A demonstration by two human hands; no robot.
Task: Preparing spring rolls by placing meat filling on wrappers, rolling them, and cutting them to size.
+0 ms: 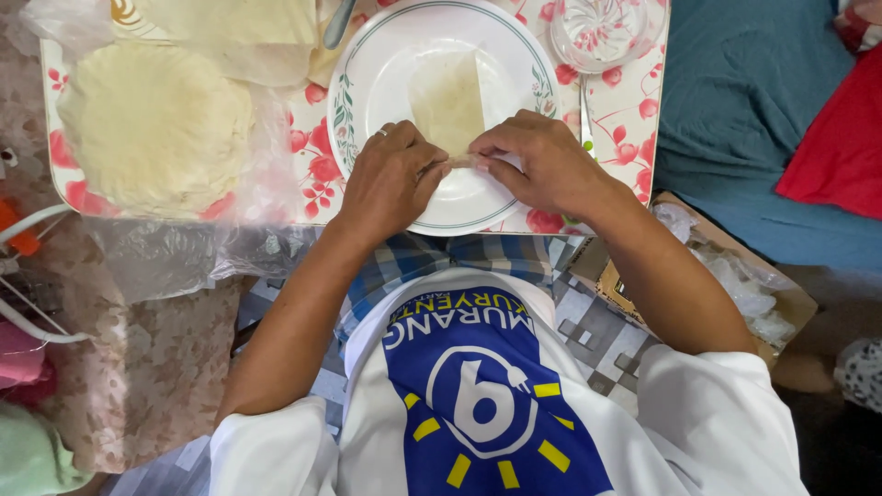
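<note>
Our grip is a two-handed pinch: the left hand (390,179) and right hand (542,165) close their fingertips on the near edge of a thin, pale wrapper (447,101), folded into a narrow strip on a white plate (367,83) with a green floral rim. The plate sits on a tray (634,110) printed with red flowers, which serves as our surface. To the left lies a round stack of wrappers (156,124) on clear plastic; a glass dish (602,28) stands at the upper right. Beyond, we see blue cloth (753,101), red cloth (841,138) and a cardboard box (726,266) by our right elbow.
</note>
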